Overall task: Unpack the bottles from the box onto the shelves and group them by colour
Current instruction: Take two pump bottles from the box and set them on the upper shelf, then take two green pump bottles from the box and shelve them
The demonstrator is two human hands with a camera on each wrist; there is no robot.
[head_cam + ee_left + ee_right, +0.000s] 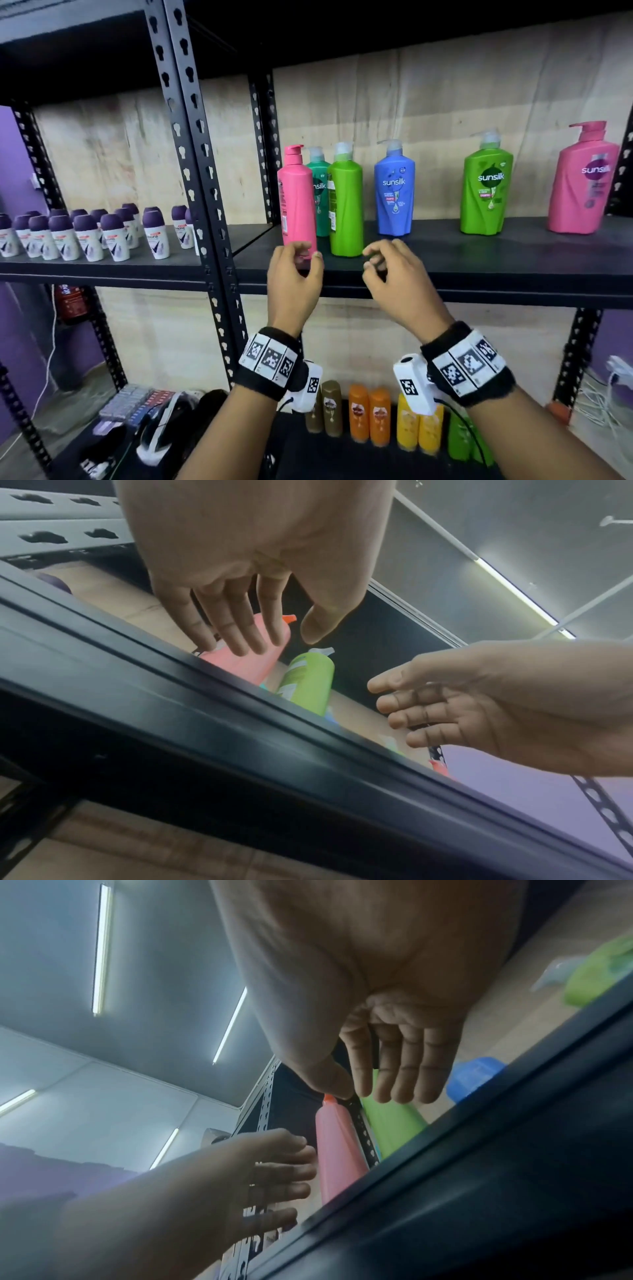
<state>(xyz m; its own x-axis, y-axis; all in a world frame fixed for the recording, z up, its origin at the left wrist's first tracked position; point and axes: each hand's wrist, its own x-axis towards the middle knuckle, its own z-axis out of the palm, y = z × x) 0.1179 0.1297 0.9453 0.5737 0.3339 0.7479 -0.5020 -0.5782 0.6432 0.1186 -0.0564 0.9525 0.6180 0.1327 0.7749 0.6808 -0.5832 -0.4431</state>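
On the black shelf [479,270] stand a slim pink bottle [296,195], a dark green one [321,205] behind it, a light green bottle [346,205], a blue bottle [394,192], a wide green bottle [486,188] and a wide pink bottle [582,185]. My left hand [308,253] hovers at the pink bottle's base with loosely bent fingers, holding nothing; whether it touches, I cannot tell. My right hand [375,258] is empty, just right of the light green bottle's base. From the left wrist, relaxed fingers [240,631] lie before the pink bottle [250,664]. No box is in view.
Several small white bottles with purple caps [85,233] fill the shelf to the left, beyond a black upright post [202,205]. The lower shelf holds brown, orange, yellow and green bottles [370,414]. Gaps separate the blue, wide green and wide pink bottles.
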